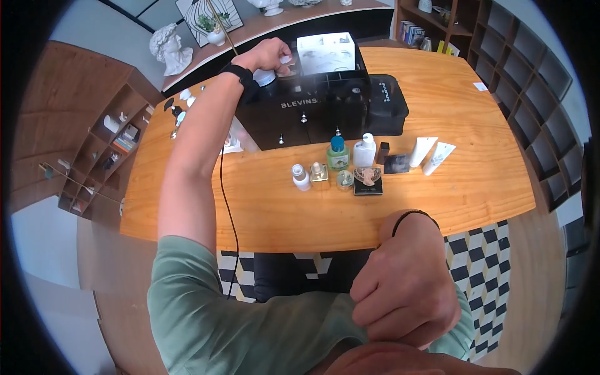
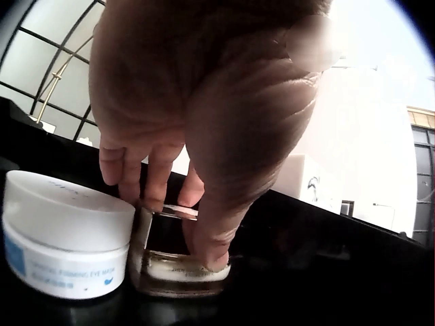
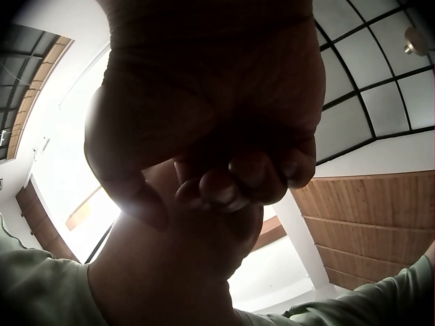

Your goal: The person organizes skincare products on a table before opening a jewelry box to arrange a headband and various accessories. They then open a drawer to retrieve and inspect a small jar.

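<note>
My left hand (image 1: pixel 265 55) reaches over the black cosmetics box marked BLEVINS (image 1: pixel 300 106). In the left wrist view, thumb and fingers pinch a small square-sided glass container (image 2: pixel 178 282) with a dark middle and a pale band. Right beside it on the black surface stands a white eye mask jar (image 2: pixel 68 234) with blue print and its lid on. Close to my upper chest is my right hand (image 1: pixel 406 287), its fingers curled in towards the palm. Nothing shows between those fingers (image 3: pixel 248 170) in the right wrist view.
A white divided tray (image 1: pixel 326 55) sits at the box's back. Beside the box is a black case (image 1: pixel 387 106). Bottles, tubes and compacts, among them a green bottle (image 1: pixel 338 156), stand on the wooden table (image 1: pixel 262 212). A black cable (image 1: pixel 226 200) hangs over the front edge.
</note>
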Motion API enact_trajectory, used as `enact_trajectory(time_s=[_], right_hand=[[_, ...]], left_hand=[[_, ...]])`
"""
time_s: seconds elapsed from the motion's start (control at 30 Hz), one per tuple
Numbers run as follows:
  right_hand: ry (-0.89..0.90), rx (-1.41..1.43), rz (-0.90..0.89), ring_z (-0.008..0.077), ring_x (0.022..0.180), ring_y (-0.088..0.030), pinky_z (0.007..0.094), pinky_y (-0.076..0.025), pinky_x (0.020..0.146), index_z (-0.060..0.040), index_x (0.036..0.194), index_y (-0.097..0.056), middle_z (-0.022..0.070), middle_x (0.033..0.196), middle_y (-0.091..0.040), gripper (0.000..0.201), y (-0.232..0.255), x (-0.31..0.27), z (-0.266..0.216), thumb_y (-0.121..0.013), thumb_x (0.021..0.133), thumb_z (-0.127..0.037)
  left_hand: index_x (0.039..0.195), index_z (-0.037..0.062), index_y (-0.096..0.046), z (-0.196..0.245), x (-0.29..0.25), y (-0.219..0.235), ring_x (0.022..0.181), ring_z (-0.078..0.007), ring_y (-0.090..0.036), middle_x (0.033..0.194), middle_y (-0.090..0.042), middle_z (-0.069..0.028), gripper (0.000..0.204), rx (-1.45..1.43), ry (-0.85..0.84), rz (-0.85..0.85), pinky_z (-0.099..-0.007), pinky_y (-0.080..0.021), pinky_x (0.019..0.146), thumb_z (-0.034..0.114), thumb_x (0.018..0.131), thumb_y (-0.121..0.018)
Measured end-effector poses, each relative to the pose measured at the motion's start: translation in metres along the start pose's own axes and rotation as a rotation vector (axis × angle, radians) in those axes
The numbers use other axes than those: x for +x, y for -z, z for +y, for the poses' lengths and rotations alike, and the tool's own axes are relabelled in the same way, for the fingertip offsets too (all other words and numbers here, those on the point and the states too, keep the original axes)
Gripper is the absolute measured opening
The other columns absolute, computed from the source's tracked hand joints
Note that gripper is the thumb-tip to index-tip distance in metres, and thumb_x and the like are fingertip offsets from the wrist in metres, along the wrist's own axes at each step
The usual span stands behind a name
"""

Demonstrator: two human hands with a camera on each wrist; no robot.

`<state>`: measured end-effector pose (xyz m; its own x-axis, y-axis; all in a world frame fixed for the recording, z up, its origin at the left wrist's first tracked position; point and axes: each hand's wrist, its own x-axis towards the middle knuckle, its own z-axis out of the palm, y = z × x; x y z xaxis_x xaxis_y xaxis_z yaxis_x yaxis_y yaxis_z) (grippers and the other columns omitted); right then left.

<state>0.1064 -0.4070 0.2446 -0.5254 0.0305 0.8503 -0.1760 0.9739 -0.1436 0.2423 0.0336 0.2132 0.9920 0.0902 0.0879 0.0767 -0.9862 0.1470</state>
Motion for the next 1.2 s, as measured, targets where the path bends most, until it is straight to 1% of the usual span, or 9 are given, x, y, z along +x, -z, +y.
enact_trajectory(time_s=[0.23, 0.37, 0.47, 0.53, 0.57, 0.73, 0.9, 1.07, 1.2], right_hand=[[0.016, -0.035, -0.017, 0.0163, 0.049, -0.040, 0.0285, -0.022, 0.044, -0.0083, 0.050, -0.039, 0.0064, 0.058, -0.039, 0.029, -0.002, 0.001, 0.001, -0.053, 0.076, -0.007], [-0.082, -0.043, 0.030, 0.0161, 0.049, -0.038, 0.0284, -0.022, 0.044, -0.0081, 0.050, -0.039, 0.0059, 0.058, -0.039, 0.028, -0.010, -0.001, -0.003, -0.054, 0.074, -0.007], [0.002, -0.042, -0.025, 0.0156, 0.050, -0.038, 0.0283, -0.020, 0.045, -0.0082, 0.050, -0.039, 0.0045, 0.057, -0.038, 0.027, -0.009, 0.001, -0.001, -0.056, 0.071, -0.005], [0.027, -0.087, -0.104, 0.0150, 0.051, -0.037, 0.0283, -0.019, 0.046, -0.0090, 0.050, -0.039, 0.0028, 0.056, -0.036, 0.027, -0.011, 0.000, -0.002, -0.058, 0.068, -0.003], [0.025, -0.086, -0.098, 0.0150, 0.051, -0.037, 0.0283, -0.019, 0.046, -0.0090, 0.050, -0.039, 0.0028, 0.056, -0.036, 0.027, -0.012, 0.000, -0.003, -0.058, 0.068, -0.003], [-0.025, -0.055, -0.015, 0.0146, 0.052, -0.035, 0.0286, -0.017, 0.047, -0.0110, 0.050, -0.037, 0.0010, 0.055, -0.033, 0.029, -0.023, -0.004, -0.012, -0.058, 0.067, -0.001], [-0.037, -0.108, -0.049, 0.0207, 0.047, -0.044, 0.0335, -0.031, 0.043, -0.0050, 0.052, -0.047, 0.0058, 0.057, -0.041, 0.028, -0.019, -0.003, -0.016, -0.065, 0.072, -0.011], [-0.048, -0.122, -0.038, 0.0204, 0.047, -0.043, 0.0334, -0.030, 0.043, -0.0045, 0.052, -0.047, 0.0062, 0.057, -0.042, 0.028, -0.018, -0.001, -0.017, -0.065, 0.072, -0.011], [-0.004, -0.121, -0.013, 0.0202, 0.047, -0.043, 0.0334, -0.030, 0.044, -0.0037, 0.053, -0.049, 0.0060, 0.057, -0.042, 0.027, -0.021, -0.002, -0.017, -0.064, 0.074, -0.011]], left_hand=[[0.107, -0.0022, -0.071, 0.013, -0.007, 0.006, 0.092, -0.0338, -0.070, 0.097, -0.072, -0.0207, 0.058, 0.191, 0.026, 0.027, -0.0397, -0.054, 0.081, 0.029, 0.063, -0.093], [0.114, -0.0036, -0.069, 0.020, -0.020, 0.025, 0.102, -0.0386, -0.068, 0.107, -0.070, -0.0251, 0.070, 0.336, -0.031, 0.230, -0.0424, -0.053, 0.090, 0.041, 0.065, -0.090], [0.117, -0.0012, -0.069, 0.060, -0.059, 0.058, 0.104, -0.0357, -0.068, 0.109, -0.070, -0.0229, 0.066, 0.280, 0.011, 0.282, -0.0411, -0.053, 0.091, 0.040, 0.069, -0.089], [0.131, 0.0056, -0.061, 0.095, -0.096, 0.074, 0.087, -0.0300, -0.068, 0.110, -0.071, -0.0112, 0.062, 0.152, 0.106, 0.249, -0.0348, -0.056, 0.078, 0.033, 0.081, -0.084], [0.118, 0.0007, -0.069, 0.074, -0.108, 0.054, 0.105, -0.0318, -0.069, 0.111, -0.071, -0.0200, 0.059, 0.049, -0.117, 0.517, -0.0397, -0.053, 0.092, 0.035, 0.074, -0.087], [0.108, 0.0028, -0.070, 0.121, -0.217, 0.013, 0.095, -0.0149, -0.063, 0.104, -0.070, -0.0057, 0.037, -0.181, -0.112, 0.615, -0.0302, -0.050, 0.086, 0.016, 0.077, -0.085], [0.106, 0.0041, -0.070, 0.131, -0.288, -0.076, 0.097, -0.0132, -0.062, 0.105, -0.070, -0.0036, 0.032, -0.474, 0.144, 0.577, -0.0277, -0.048, 0.085, 0.005, 0.077, -0.083], [0.108, 0.0039, -0.068, 0.136, -0.305, -0.115, 0.097, -0.0126, -0.062, 0.105, -0.067, -0.0039, 0.034, -0.585, 0.221, 0.434, -0.0275, -0.048, 0.082, 0.004, 0.077, -0.082], [0.107, 0.0028, -0.069, 0.134, -0.285, -0.078, 0.095, -0.0123, -0.062, 0.102, -0.068, -0.0039, 0.032, -0.492, 0.159, 0.487, -0.0272, -0.049, 0.081, 0.004, 0.078, -0.082]])
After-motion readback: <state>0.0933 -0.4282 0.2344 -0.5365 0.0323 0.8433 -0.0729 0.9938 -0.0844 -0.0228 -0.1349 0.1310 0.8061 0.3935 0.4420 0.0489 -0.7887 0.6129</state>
